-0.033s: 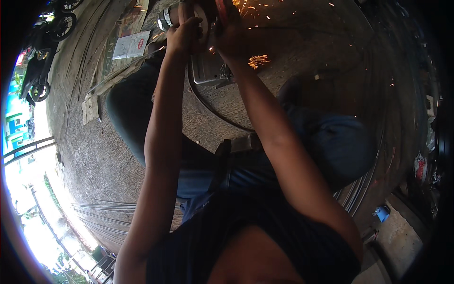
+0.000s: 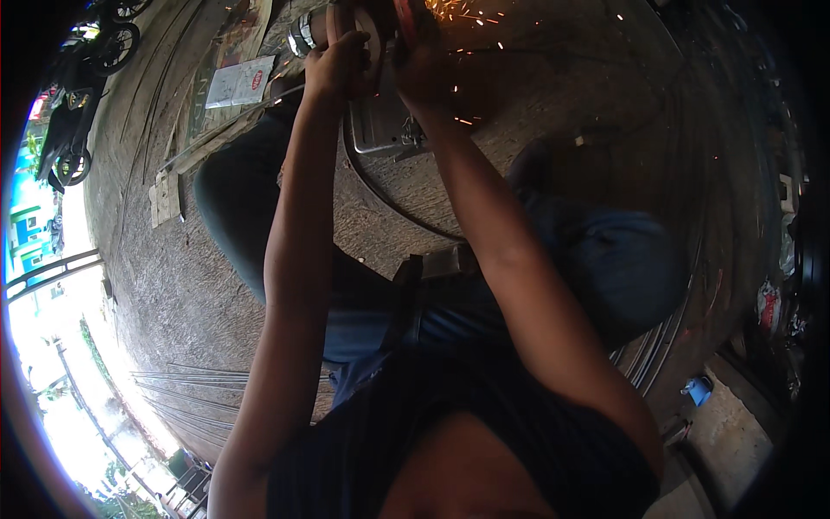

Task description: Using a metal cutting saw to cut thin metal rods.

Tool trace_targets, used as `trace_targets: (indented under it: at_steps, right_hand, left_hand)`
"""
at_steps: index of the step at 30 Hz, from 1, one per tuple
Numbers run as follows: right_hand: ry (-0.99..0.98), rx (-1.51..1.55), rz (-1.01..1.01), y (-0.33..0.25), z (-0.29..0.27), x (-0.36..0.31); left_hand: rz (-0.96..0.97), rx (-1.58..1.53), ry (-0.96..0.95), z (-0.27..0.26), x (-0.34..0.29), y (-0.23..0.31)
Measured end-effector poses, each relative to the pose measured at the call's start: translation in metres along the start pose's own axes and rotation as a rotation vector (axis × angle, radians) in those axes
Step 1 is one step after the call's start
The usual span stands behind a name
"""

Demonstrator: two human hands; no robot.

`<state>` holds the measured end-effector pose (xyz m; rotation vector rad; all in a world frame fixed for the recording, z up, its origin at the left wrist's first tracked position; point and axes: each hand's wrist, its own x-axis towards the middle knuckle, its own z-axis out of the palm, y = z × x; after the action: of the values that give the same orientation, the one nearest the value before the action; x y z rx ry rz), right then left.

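Observation:
A cut-off saw with a reddish-brown round guard (image 2: pixel 370 52) and a silver-banded motor housing (image 2: pixel 300 36) stands at the top of the view. My left hand (image 2: pixel 341 65) is closed on the guard's near side, fingers curled over it. Beside it, my right hand (image 2: pixel 422 76) is closed at the lower end of a red curved handle (image 2: pixel 405 19); its fingers are mostly in shadow. Orange sparks (image 2: pixel 445 10) spray beyond my right hand. Below the hands is the saw's grey metal base (image 2: pixel 373 130). Whatever is being cut is hidden.
A dark cable (image 2: pixel 380 195) curves across the concrete floor between my bent legs. A white printed sheet (image 2: pixel 238 84) lies on cardboard at the left. Thin metal rods (image 2: pixel 194 381) lie lower left, more at lower right near a blue object (image 2: pixel 698 389). Motorbikes (image 2: pixel 78 130) stand far left.
The spark burst close to my right wrist has shrunk to a few streaks, and the flying sparks have shifted. Both hands and the saw look unmoved.

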<state>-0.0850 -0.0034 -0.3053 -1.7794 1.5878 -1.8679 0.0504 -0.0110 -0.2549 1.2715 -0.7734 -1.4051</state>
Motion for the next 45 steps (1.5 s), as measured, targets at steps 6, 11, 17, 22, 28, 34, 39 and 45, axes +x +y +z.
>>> trace_targets:
  at_steps: [6,11,17,22,28,34,39,45]
  right_hand:
    - [-0.321,-0.018,0.187,-0.014,-0.018,0.001]
    - [-0.018,0.091,0.036,-0.022,-0.012,0.001]
    - [-0.063,0.004,-0.044,-0.017,-0.014,0.001]
    - [0.025,0.004,-0.021,-0.015,-0.013,0.003]
    - [-0.1,-0.044,0.114,-0.02,-0.013,0.001]
    - [0.07,-0.003,-0.092,-0.001,-0.003,0.0]
    - [-0.005,0.083,0.008,-0.02,-0.015,0.0]
    - [-0.104,-0.149,0.092,-0.015,-0.014,-0.002]
  left_hand:
    - [-0.027,0.119,0.022,-0.002,-0.008,0.004]
    - [0.067,0.04,0.055,-0.003,-0.014,0.003]
    - [0.022,0.043,0.035,-0.007,0.001,0.001]
    - [0.024,-0.013,0.015,-0.002,-0.003,-0.002]
    - [0.037,0.042,0.057,-0.003,-0.01,0.002]
    - [0.048,0.064,0.035,-0.001,-0.006,-0.001]
    - [0.057,0.062,0.054,-0.003,-0.014,0.001]
    - [-0.023,0.097,-0.017,0.0,-0.017,0.002]
